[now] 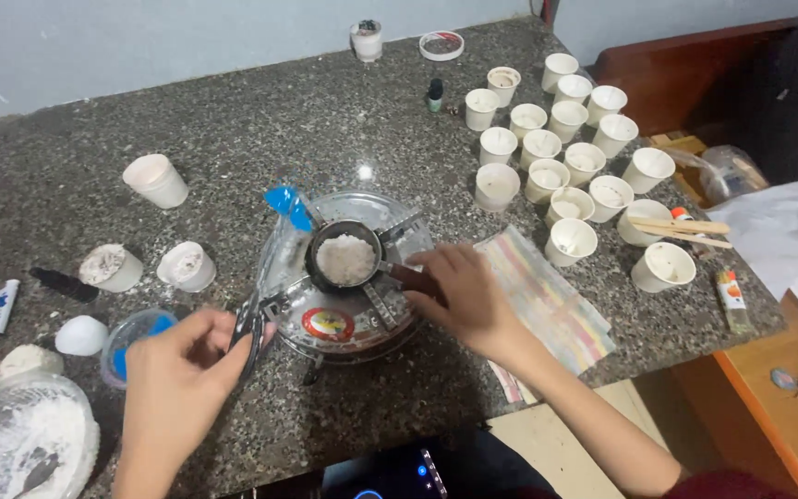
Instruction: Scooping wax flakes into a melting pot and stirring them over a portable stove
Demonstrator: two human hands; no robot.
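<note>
A small black pan [345, 259] holding white flakes sits on a round metal gas stove [348, 310] at the middle of the granite counter [260, 129]. My right hand [459, 296] grips the pan's dark handle at the stove's right side. My left hand [182, 370] holds a black lighter-like tool at the stove's left edge. A blue plastic piece [288, 208] lies at the stove's far left rim.
Several white paper cups [565, 139] cluster at the back right, some with wooden sticks [681, 226]. More cups [157, 180] lie left, with a white bag of powder [25, 448], a blue-lidded tub [131, 337] and a striped cloth [547, 296]. A phone [390, 476] is near me.
</note>
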